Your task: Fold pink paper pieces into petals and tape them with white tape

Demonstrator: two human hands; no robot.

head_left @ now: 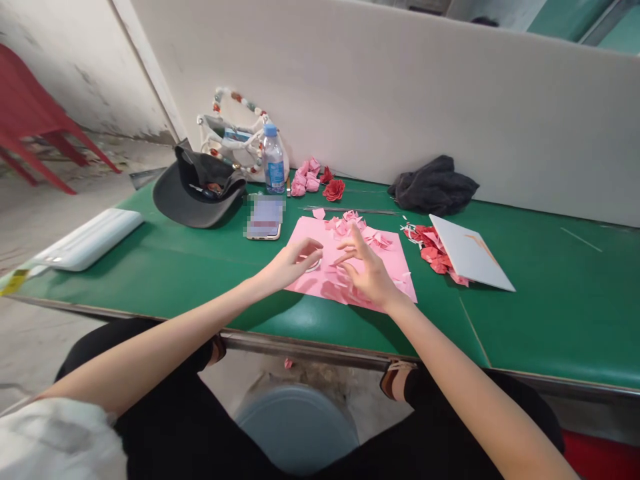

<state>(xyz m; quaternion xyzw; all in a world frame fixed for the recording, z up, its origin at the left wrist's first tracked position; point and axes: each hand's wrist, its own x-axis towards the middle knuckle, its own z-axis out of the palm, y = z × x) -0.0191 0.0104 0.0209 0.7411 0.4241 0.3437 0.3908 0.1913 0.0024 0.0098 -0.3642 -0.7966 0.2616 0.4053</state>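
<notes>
Over a pink paper sheet (300,233) my left hand (293,261) hovers with curved fingers, thumb apart from them, and nothing visible in its grasp. Just beneath its fingertips shows part of a white ring (315,267), perhaps a roll of tape. Facing it, my right hand (370,270) has its index finger raised and the others spread, also holding nothing I can see. Pink folded-paper pieces (350,223) lie at the sheet's far edge, beside a pink paper flower (380,240). Loose pink petals (333,290) are scattered near the front, partly hidden by my right hand.
On the green table (550,300) are a phone (265,217), water bottle (273,160), dark cap (200,190), beaded bag (235,137), pink paper roses (306,177), a red rose (334,191), thin wires (350,211), black cloth (435,183) and a white card (470,253) over red paper scraps (433,250).
</notes>
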